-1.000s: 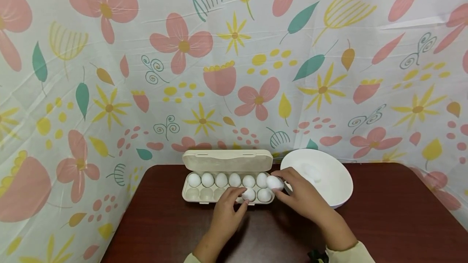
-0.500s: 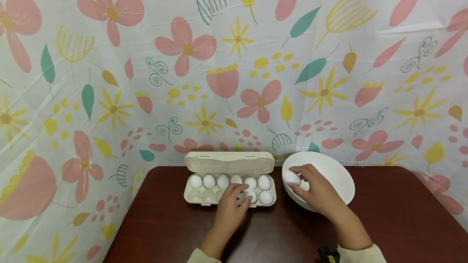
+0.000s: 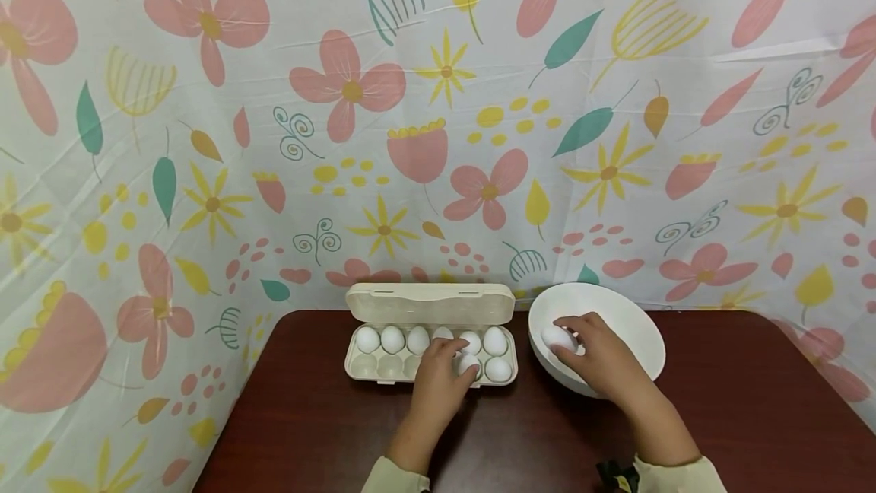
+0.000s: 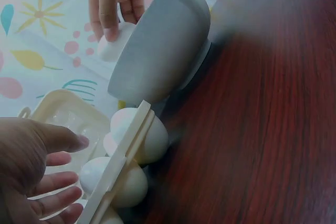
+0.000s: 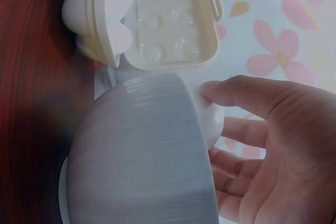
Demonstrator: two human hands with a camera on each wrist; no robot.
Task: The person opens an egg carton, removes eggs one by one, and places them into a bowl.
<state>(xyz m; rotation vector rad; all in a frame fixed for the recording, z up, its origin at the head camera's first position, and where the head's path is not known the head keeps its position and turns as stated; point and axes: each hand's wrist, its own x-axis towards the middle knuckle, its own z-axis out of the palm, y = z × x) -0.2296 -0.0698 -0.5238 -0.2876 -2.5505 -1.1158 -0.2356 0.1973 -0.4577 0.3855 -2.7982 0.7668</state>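
A white egg (image 3: 558, 338) is in the fingers of my right hand (image 3: 605, 360), which pinches it just inside the near left part of the white bowl (image 3: 639, 326). In the right wrist view the bowl's outer wall (image 5: 142, 150) hides much of that egg (image 5: 212, 121). My left hand (image 3: 438, 383) is over the front row of the cream egg carton (image 3: 431, 304), thumb and fingers spread around a seated egg (image 3: 468, 365). From the left wrist view, those fingers (image 4: 55, 187) look relaxed and hold nothing. Eggs fill the visible back row; the front row's left cups (image 3: 377, 366) are bare.
The carton's lid stands raised at the back, close to the floral cloth (image 3: 479, 97) hanging behind the table. Dark red-brown tabletop (image 3: 308, 417) surrounds carton and bowl. A small dark object (image 3: 618, 476) shows beside the right sleeve.
My right hand has carried the egg rightward from the carton's right end to the bowl, then slightly farther in. My left hand has shifted a little right over the front row.
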